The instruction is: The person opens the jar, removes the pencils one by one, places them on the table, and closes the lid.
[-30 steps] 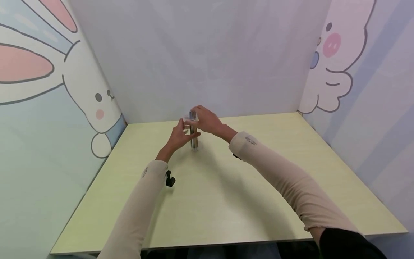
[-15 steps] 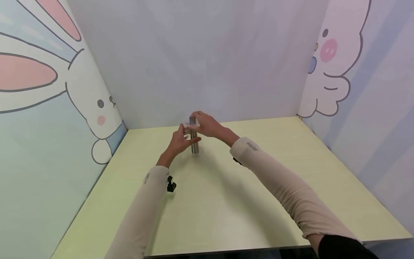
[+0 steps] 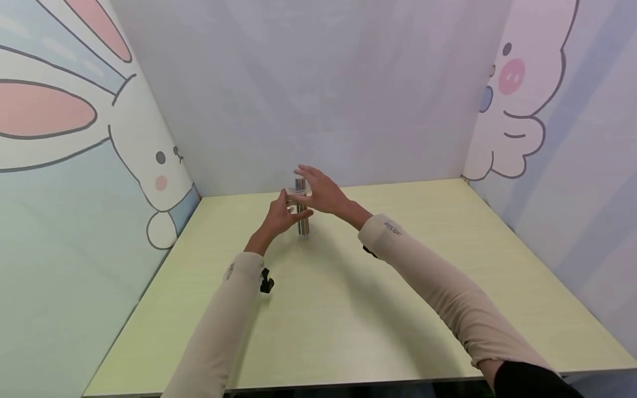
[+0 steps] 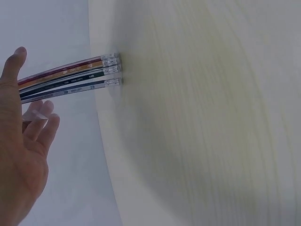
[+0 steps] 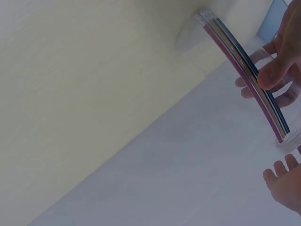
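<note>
Several pencils [image 3: 303,225] stand upright in a bundle near the table's back edge, clear ends down on the surface. Around the bundle's upper part is something clear [image 5: 292,141], its shape hard to make out. My left hand [image 3: 280,217] is curled about the bundle from the left, thumb on the near side, fingers behind, as the right wrist view shows; in the left wrist view the hand [image 4: 23,150] hides the pencils' upper part. My right hand [image 3: 325,194] is at the top right of the bundle, fingers extended, thumb near the clear thing.
The pale yellow table [image 3: 423,287] runs to a grey back wall [image 3: 318,88] close behind the pencils. Side walls with cartoon figures flank it. A small black piece [image 3: 266,281] sits at my left cuff.
My right fingers have straightened and lifted a little from the top of the pencils. My left hand and the bundle keep their places relative to each other; the head view has shifted slightly.
</note>
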The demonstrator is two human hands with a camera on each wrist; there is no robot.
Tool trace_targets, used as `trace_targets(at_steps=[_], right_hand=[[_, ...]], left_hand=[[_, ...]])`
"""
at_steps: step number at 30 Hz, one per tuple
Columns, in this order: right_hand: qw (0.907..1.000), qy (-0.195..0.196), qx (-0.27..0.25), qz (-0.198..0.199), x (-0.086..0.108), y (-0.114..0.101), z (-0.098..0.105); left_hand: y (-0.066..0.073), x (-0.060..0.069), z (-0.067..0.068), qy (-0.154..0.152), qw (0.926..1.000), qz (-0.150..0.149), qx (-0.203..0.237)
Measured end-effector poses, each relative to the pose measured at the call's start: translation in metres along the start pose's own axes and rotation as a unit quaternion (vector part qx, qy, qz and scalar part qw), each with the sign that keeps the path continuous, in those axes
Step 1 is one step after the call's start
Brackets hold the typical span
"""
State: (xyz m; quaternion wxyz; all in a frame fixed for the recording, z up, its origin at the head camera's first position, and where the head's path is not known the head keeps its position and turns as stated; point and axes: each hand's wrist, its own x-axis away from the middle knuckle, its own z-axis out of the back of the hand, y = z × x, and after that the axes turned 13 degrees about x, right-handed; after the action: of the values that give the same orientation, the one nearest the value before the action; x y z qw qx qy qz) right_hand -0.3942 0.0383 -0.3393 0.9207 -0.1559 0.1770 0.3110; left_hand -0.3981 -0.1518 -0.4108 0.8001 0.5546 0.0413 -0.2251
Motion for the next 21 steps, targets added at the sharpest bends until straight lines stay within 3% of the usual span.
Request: trace_targets(at_steps=[6, 9, 16, 21], right_hand=[[0.9971, 0.064, 0.038, -0.015, -0.0009, -0.0031, -0.0034], [0.9969, 0.065, 0.043, -0.015, -0.0003, -0.004, -0.003], [0.9995, 0.022, 0.019, -0.013, 0.0014, -0.0088, 0.0012], [0.9971, 0.056, 0.05, -0.013, 0.001, -0.0098, 0.0]], left_hand=[[0.0021, -0.0009, -0.0028, 0.002, 1.0, -0.002, -0.004], [0.0028, -0.001, -0.0033, 0.001, 1.0, 0.0, -0.006], [0.0023, 0.0007, -0.0018, 0.0, 0.9998, 0.005, -0.017], [0.0027, 0.0009, -0.0008, -0.003, 0.9999, 0.008, -0.011]])
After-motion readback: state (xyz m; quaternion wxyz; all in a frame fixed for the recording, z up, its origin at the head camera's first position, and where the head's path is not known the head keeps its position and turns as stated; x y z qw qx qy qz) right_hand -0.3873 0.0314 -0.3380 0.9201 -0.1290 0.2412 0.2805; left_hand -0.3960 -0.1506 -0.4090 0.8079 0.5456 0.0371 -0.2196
